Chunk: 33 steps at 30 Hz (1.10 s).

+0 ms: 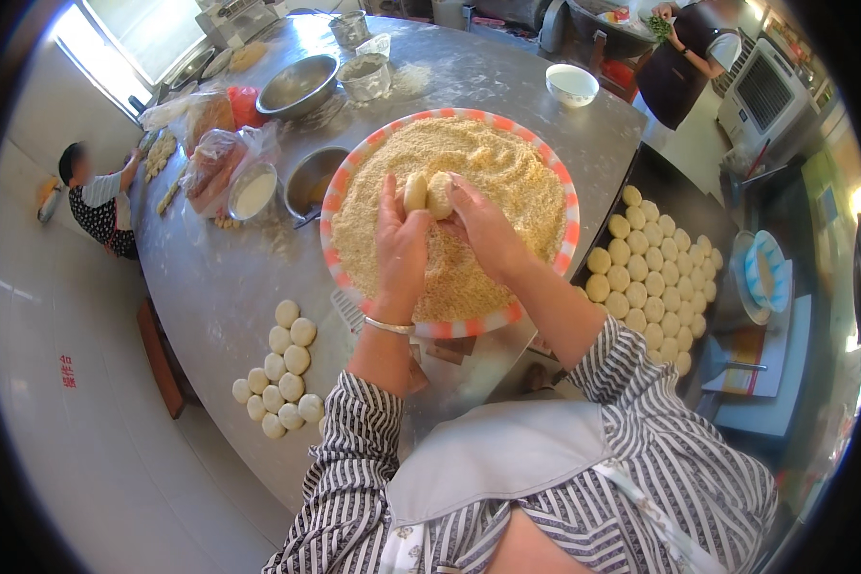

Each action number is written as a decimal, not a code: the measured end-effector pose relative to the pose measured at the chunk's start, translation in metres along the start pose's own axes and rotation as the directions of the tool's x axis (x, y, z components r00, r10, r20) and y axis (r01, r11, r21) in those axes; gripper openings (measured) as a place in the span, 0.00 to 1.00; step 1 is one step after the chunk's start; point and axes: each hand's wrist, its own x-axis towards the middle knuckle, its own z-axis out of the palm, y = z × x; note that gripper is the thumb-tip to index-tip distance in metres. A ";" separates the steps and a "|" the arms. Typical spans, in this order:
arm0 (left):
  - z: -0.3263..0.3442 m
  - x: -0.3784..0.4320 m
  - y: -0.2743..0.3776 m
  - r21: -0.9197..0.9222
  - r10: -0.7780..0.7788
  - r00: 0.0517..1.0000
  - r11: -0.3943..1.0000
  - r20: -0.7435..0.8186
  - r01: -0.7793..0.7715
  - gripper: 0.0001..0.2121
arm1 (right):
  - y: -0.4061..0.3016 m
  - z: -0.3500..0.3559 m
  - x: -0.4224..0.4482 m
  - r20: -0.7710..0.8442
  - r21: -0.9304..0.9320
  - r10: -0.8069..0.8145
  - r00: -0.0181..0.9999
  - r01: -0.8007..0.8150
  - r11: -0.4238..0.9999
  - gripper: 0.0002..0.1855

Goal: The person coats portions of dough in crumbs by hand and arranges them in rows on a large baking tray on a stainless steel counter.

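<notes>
Above a large round tray (572,208) with a red-and-white rim, filled with pale yellow crumbly meal, my two hands are close together. My left hand (404,247) holds a small round dough cake (415,191) on its edge between thumb and fingers. A second dough cake (440,196) is in my right hand (484,226), side by side with the first. Several flattened dough rounds (290,387) lie on the metal table at the lower left. Many more dough cakes (637,265) sit in close rows on a dark surface at the right.
On the metal table (208,287) stand a steel bowl (298,86), a metal pot (316,183), a bowl of white contents (252,191), plastic bags and a white bowl (572,85). One person (100,201) works at the far left; another (681,68) holds greens at the upper right.
</notes>
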 end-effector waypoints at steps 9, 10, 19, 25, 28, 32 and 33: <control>0.003 -0.016 0.016 -0.570 -0.264 0.923 0.727 0.281 0.382 0.20 | -0.005 -0.074 -0.044 -0.046 0.600 0.126 0.991 -0.073 0.796 0.33; 0.009 -0.019 0.019 -0.538 -0.283 0.907 0.734 0.313 0.415 0.20 | -0.005 -0.081 -0.050 -0.047 0.611 0.101 0.994 -0.051 0.790 0.34; 0.124 -0.036 0.007 -0.329 -0.385 0.794 0.758 0.471 0.563 0.16 | 0.008 -0.175 -0.094 -0.248 0.422 0.098 0.964 0.016 0.907 0.27; 0.200 -0.036 -0.030 -0.179 -0.463 0.724 0.767 0.511 0.617 0.16 | 0.019 -0.292 -0.125 -0.408 0.422 0.193 0.892 -0.003 0.906 0.27; 0.234 -0.037 -0.042 -0.115 -0.511 0.673 0.745 0.535 0.657 0.14 | 0.023 -0.383 -0.141 -0.510 0.325 0.257 0.821 -0.092 0.941 0.30; 0.265 -0.037 -0.069 -0.030 -0.571 0.608 0.715 0.552 0.698 0.13 | 0.044 -0.496 -0.142 -0.576 0.139 0.273 0.771 -0.236 0.962 0.25; 0.274 -0.036 -0.074 0.002 -0.590 0.584 0.705 0.558 0.709 0.13 | 0.045 -0.521 -0.137 -0.573 0.146 0.276 0.772 -0.235 0.961 0.25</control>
